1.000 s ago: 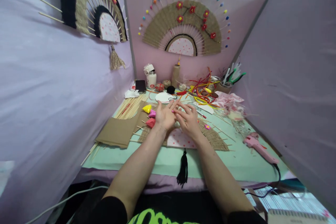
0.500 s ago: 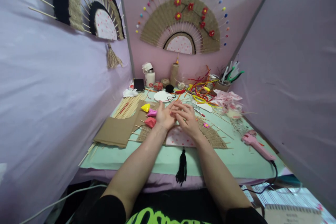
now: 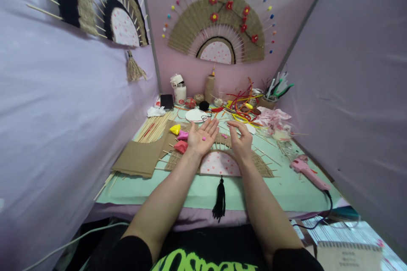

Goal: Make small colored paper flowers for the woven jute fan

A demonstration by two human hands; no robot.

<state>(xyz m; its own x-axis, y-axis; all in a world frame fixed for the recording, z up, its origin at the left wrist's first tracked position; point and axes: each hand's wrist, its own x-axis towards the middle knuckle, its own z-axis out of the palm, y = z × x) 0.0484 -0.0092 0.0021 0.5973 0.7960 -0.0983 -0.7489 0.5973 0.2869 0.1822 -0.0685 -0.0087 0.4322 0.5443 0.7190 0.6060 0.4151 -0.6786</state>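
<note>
My left hand (image 3: 201, 137) lies palm up above the table, fingers stretched out, with a tiny pink ball (image 3: 204, 138) resting on the palm. My right hand (image 3: 241, 137) hovers a little to its right with its fingers loosely spread and curled; nothing shows in it. Under both hands lies a woven straw fan (image 3: 254, 162) on bamboo sticks, with a pink dotted half-circle centre (image 3: 219, 164) and a black tassel (image 3: 220, 201) hanging over the table's front edge. Small yellow, pink and red clay lumps (image 3: 181, 139) sit just left of my left hand.
Brown cardboard pieces (image 3: 140, 159) and a bundle of bamboo sticks (image 3: 155, 127) lie at the left. A pink glue gun (image 3: 307, 171) with its cord lies at the right. Coloured pipe cleaners (image 3: 243, 110), a white bottle (image 3: 180, 91), thread spools and a tool cup stand at the back. Finished fans hang on the walls.
My hands were pressed together, fingers working over the left palm. They have separated: the right hand moved right, and the left palm now lies bare with the pink ball on it.
</note>
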